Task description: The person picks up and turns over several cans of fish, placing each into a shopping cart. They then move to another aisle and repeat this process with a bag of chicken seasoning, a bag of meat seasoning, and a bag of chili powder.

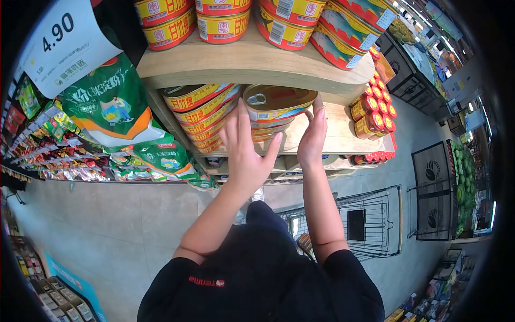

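My left hand (245, 147) is partly open, thumb spread, fingers against the near left side of an oval, pull-tab metal can (280, 99) with a yellow-and-red label; my right hand (313, 134) cups its right end, fingers slightly bent. The can tops a stack on the wooden shelf (333, 126), beside another stack of yellow-and-red cans (201, 112). Farther right stand red-lidded jars (374, 110), and beyond them dark crates of green produce (464, 188).
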Available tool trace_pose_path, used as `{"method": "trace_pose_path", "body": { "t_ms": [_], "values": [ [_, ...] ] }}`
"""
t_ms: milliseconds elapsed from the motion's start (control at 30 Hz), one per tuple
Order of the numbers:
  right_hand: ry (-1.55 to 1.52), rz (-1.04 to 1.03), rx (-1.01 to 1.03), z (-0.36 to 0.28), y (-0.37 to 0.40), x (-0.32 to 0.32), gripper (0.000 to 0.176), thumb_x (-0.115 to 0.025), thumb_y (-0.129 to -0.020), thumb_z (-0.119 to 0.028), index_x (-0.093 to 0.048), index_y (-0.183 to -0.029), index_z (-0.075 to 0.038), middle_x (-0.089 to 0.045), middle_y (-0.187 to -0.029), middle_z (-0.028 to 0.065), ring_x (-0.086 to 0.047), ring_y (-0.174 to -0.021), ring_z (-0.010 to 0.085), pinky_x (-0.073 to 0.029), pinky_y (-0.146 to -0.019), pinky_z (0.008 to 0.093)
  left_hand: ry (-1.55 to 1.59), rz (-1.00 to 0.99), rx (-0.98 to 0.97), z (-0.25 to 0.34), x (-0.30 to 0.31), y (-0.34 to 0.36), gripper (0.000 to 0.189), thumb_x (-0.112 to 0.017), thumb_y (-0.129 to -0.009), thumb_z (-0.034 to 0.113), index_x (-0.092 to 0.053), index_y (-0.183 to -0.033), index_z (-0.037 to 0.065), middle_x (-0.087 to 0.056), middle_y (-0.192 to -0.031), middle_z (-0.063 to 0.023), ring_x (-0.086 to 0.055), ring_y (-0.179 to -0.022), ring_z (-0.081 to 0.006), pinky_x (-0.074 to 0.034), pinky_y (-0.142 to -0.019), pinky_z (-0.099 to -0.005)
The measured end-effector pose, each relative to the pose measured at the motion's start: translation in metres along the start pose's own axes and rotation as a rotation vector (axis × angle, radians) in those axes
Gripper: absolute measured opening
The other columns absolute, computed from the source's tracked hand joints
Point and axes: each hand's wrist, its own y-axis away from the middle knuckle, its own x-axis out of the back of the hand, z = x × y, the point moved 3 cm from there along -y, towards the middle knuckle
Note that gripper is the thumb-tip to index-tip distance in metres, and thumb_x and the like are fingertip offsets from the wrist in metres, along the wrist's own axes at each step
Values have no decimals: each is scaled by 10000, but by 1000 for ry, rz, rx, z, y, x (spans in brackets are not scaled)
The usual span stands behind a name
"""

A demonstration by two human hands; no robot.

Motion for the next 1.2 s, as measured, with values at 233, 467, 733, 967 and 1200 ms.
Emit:
{"method": "trace_pose_path", "body": {
  "t_ms": [233,467,733,967,1200],
  "values": [
    [20,-38,-45,22,3,0,614,-266,-1066,-432,-379,-1492,-6,-426,-1518,121,-366,-1410,236,-296,-1104,415,-1,-36,11,-11,-10,6,925,-739,-836,268,-210,-1508,-81,-349,-1450,-269,-344,-1317,-380,-226,-1086,-505],
    [93,-8,-28,10,4,-7,625,-273,-1058,-446,-384,-1482,0,-439,-1494,146,-373,-1402,253,-319,-1104,418,6,-92,58,-15,-18,11,993,-739,-815,224,-114,-1506,-118,-190,-1473,-334,-298,-1277,-468,-260,-1067,-536],
    [257,-4,17,13,4,-2,483,-383,-1047,-257,-426,-1452,3,-495,-1404,179,-401,-1322,288,-294,-1112,394,-20,-98,65,-14,-24,13,1011,-736,-818,219,-81,-1517,-106,-171,-1480,-337,-280,-1269,-457,-231,-1084,-529],
    [320,23,73,12,0,0,426,-438,-1023,-196,-501,-1382,26,-549,-1328,185,-419,-1249,322,-295,-1102,403,45,-107,111,-16,-26,13,988,-726,-838,208,-81,-1518,-103,-179,-1478,-323,-248,-1297,-428,-191,-1108,-521],
    [302,6,41,13,1,-3,461,-423,-1029,-215,-449,-1416,34,-551,-1282,196,-447,-1179,325,-331,-1056,412,34,-132,136,-16,-26,12,989,-725,-840,197,-72,-1516,-107,-167,-1485,-317,-237,-1315,-425,-181,-1119,-516]
  ]
}}
